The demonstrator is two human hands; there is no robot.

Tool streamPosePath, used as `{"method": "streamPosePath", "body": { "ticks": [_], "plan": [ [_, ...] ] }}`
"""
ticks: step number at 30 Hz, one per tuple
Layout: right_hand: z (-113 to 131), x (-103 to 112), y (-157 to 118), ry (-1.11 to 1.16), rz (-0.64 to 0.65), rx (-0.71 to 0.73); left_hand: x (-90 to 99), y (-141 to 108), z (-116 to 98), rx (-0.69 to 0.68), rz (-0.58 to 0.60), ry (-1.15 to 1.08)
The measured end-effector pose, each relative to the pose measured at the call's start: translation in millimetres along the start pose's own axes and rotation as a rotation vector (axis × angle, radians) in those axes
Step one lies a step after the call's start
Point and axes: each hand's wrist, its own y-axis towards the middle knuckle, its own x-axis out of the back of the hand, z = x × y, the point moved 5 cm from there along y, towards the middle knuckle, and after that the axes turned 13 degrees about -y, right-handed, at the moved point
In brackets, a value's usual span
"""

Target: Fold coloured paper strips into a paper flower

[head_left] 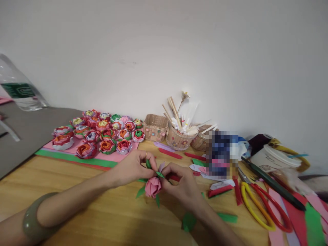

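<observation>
Between my two hands, above the wooden table, is a pink folded paper flower (153,187) with green paper leaves (140,192) around it. My left hand (138,169) is closed, thumb and finger pinching the green paper at the flower's upper side. From the other side my right hand (180,181) pinches a small green paper strip (160,174) by the same spot. The bloom hangs downward, away from the fingertips. Exactly where the fingers meet the paper is partly hidden.
Finished paper flowers (107,134) stand in rows on pink sheets at the left back. Small wooden baskets (155,128), one full of sticks, line the wall. Red-and-yellow scissors (269,208), a dark green pen-like tool (276,186) and paper strips lie at right. A bottle (19,89) stands far left.
</observation>
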Motion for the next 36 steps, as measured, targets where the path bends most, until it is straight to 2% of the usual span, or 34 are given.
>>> {"method": "streamPosePath", "body": {
  "ticks": [4, 8, 12, 14, 16, 18, 22, 25, 28, 32, 36],
  "plan": [
    [-2, 3, -1, -0.043, -0.033, 0.025, 0.0, 0, 0, -0.025, 0.083, -0.034],
    [0, 5, -3, -0.207, -0.080, 0.127, 4.2, 2, 3, -0.016, -0.029, -0.108],
    [8, 8, -6, -0.360, -0.165, 0.319, -0.3, 3, 1, -0.068, 0.015, 0.043],
    [11, 13, -7, -0.397, -0.235, 0.349, 1.7, 2, -6, -0.150, -0.029, 0.115],
    [10, 20, -6, -0.388, -0.326, 0.267, 5.5, -1, -14, -0.263, -0.116, 0.174],
    [3, 24, -2, -0.279, -0.308, 0.082, 7.3, -4, -20, -0.369, -0.179, 0.216],
    [-13, 4, 2, 0.196, 0.028, -0.263, 4.5, -9, -22, -0.542, -0.200, 0.253],
    [-17, -7, 1, 0.416, 0.097, -0.374, 1.3, -10, -16, -0.603, -0.180, 0.254],
    [-18, -12, -1, 0.506, 0.091, -0.452, 0.4, -9, -9, -0.562, -0.198, 0.206],
    [-14, -20, -6, 0.600, 0.121, -0.551, 0.5, -7, -2, -0.400, -0.279, 0.084],
    [-12, -23, -7, 0.596, 0.090, -0.562, 0.5, -7, 2, -0.321, -0.324, -0.004]
  ]
}}
